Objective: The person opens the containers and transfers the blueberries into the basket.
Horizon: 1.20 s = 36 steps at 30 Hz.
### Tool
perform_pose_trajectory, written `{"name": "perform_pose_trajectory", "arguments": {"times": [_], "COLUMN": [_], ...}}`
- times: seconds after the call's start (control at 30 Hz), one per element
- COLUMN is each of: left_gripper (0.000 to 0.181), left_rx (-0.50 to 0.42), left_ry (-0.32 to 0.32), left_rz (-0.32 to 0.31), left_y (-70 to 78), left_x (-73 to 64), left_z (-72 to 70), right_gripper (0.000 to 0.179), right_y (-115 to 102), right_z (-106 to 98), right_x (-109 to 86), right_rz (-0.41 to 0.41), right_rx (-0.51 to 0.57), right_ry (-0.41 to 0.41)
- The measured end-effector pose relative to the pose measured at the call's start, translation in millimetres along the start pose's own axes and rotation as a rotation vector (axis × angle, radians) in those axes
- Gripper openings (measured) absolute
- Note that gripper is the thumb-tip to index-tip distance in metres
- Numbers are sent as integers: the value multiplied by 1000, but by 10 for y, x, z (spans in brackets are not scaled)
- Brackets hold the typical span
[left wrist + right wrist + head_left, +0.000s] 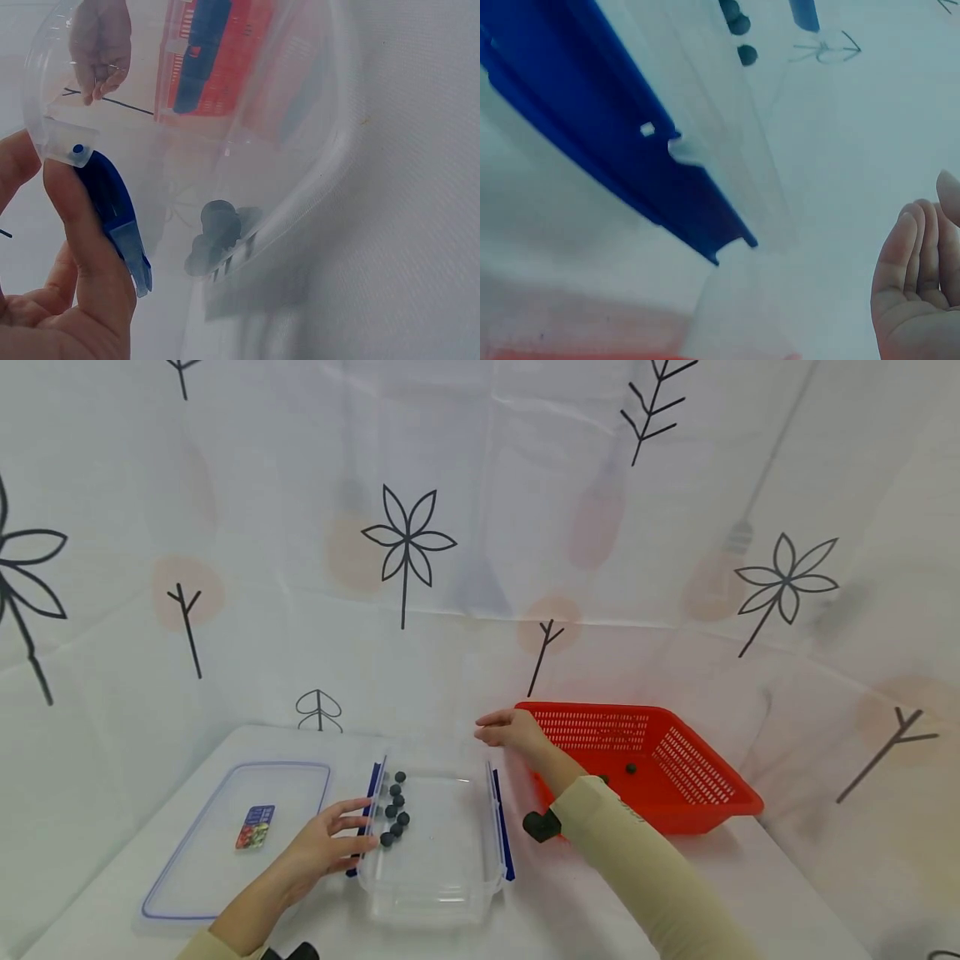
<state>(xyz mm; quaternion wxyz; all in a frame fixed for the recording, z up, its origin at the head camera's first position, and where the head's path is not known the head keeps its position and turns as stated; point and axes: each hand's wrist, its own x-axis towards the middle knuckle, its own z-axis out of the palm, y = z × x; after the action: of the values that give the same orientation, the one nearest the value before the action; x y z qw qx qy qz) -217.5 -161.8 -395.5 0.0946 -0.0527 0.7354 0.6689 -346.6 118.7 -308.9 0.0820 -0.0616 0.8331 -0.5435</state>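
Note:
My left hand (318, 852) touches the left side of a clear plastic container (431, 893). In the left wrist view its fingers (71, 195) lie against the rim beside a blue clip (109, 195). Several small dark balls (397, 811) sit in the container along its left wall. Raised beyond the container's back right corner is my right hand (513, 731), near a red basket (705, 768). In the right wrist view its fingers (900, 247) are together and slightly bent, with nothing seen in them. A dark ball (631, 768) lies in the basket; another is partly hidden by the right forearm.
A clear lid (202, 877) with a blue edge and a colourful label (256, 827) lies left of the container. A second blue clip (504, 827) hangs folded out on the container's right side. Behind the white table (570, 902) hangs a patterned cloth (480, 527).

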Motion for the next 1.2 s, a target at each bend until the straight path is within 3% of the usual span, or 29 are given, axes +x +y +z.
{"name": "perform_pose_trajectory", "arguments": {"times": [0.5,0.73,1.07,1.2], "left_gripper": [65,66,66,66], "left_rx": [-14,-4,13,8], "left_ry": [3,3,13,1], "left_rz": [-3,-4,-15,-8], "left_y": [11,3,40,32], "left_x": [-38,-17,-20,-7], "left_z": [0,2,13,5], "right_gripper": [27,25,21,19], "right_y": [-87,-116,-68,-26], "right_z": [388,564,777,855], "right_x": [-12,2,92,144], "right_rz": [18,-28,-97,-104], "right_rx": [-13,71,56,-12], "right_ry": [-138,-234,-383,-408]}}
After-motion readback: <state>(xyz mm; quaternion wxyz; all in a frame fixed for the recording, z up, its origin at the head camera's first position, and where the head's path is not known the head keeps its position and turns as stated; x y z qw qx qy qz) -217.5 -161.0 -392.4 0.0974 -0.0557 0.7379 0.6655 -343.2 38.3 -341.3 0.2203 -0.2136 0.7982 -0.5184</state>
